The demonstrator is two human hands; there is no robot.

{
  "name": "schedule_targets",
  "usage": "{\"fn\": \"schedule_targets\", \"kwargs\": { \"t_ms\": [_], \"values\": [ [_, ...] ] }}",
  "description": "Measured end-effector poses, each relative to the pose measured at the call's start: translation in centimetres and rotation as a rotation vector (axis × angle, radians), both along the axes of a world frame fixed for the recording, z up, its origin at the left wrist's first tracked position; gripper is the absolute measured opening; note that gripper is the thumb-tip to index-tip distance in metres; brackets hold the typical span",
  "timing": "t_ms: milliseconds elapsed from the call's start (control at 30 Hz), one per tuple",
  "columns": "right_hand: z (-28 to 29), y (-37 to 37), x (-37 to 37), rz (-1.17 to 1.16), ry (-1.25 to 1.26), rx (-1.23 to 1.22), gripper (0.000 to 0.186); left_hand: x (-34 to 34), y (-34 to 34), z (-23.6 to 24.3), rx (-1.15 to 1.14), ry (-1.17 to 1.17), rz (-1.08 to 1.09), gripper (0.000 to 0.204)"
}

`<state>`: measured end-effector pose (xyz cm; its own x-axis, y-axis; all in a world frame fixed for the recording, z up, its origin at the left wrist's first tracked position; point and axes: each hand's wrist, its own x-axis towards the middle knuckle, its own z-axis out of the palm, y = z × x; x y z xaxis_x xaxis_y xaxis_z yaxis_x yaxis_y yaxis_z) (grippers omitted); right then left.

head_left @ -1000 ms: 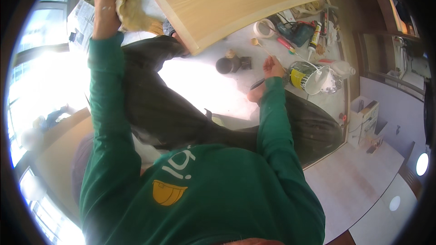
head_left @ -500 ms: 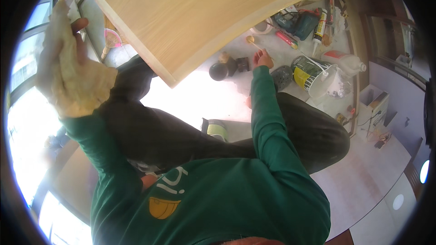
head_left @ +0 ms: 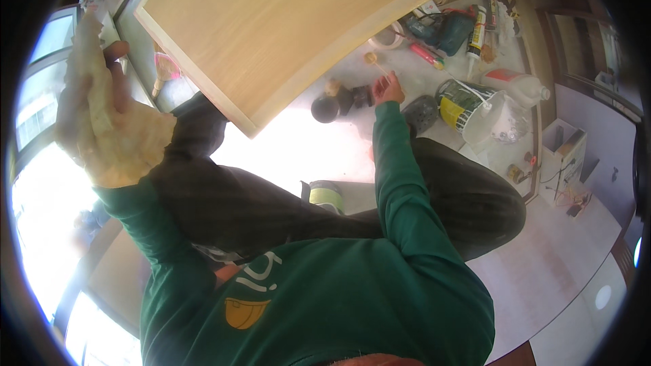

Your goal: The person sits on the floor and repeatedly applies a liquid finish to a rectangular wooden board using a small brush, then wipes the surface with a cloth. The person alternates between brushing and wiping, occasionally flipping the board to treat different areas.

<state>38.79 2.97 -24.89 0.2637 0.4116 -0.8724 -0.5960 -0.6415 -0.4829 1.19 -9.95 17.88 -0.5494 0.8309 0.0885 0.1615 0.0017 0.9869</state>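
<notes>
Head view. The pale wooden rectangular panel with a lighter border (head_left: pixel 298 27) serves as landmark; its near corner is pointed toward the lower edge, and its far side is cut off by the frame.

To the right of the panel, a thin-handled tool with a small rounded ochre head (head_left: pixel 370 58) is seen above the pale floor (head_left: pixel 424 81). Its long axis is directed from the head, just beside the panel's right-hand edge, down and rightward to the right hand (head_left: pixel 388 88). The fingers of that hand are curled at the handle's lower end; whether the handle is gripped or merely touched cannot be told. The head is thus found up and to the left of these fingers, and the right hand is much the nearer of the two.

To the left of the panel, well apart from the tool, the left hand (head_left: pixel 121 91) is raised. A cream, crumpled, cloth-like piece (head_left: pixel 88 129) is seen against it; most fingers are obscured, so their closure cannot be judged.

Farther right of the panel, beyond the right hand, a dark bucket with a yellow label (head_left: pixel 451 105) is tipped on its side. A white ring-shaped roll (head_left: pixel 386 36) is placed near the panel's edge, just above the tool's head.
</notes>
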Motion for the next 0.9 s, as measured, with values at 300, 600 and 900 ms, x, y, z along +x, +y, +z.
{"fn": "schedule_targets", "kwargs": {
  "t_ms": [300, 600, 900],
  "values": [
    [-2.2, -0.5, 1.6, -0.102, 0.162, 0.041, 0.023, 1.1, 0.4, -0.6, 0.074, -0.313, 0.047, 0.059],
    [-5.0, -1.8, 2.7, -0.209, 0.285, -0.016, 0.020, 3.5, 1.7, -0.9, 0.069, -0.035, 0.191, 0.053],
    [-4.5, -1.5, 2.2, -0.207, 0.255, -0.051, 0.023, 2.5, 1.9, -1.5, 0.048, -0.035, 0.160, 0.053]
  ]
}}
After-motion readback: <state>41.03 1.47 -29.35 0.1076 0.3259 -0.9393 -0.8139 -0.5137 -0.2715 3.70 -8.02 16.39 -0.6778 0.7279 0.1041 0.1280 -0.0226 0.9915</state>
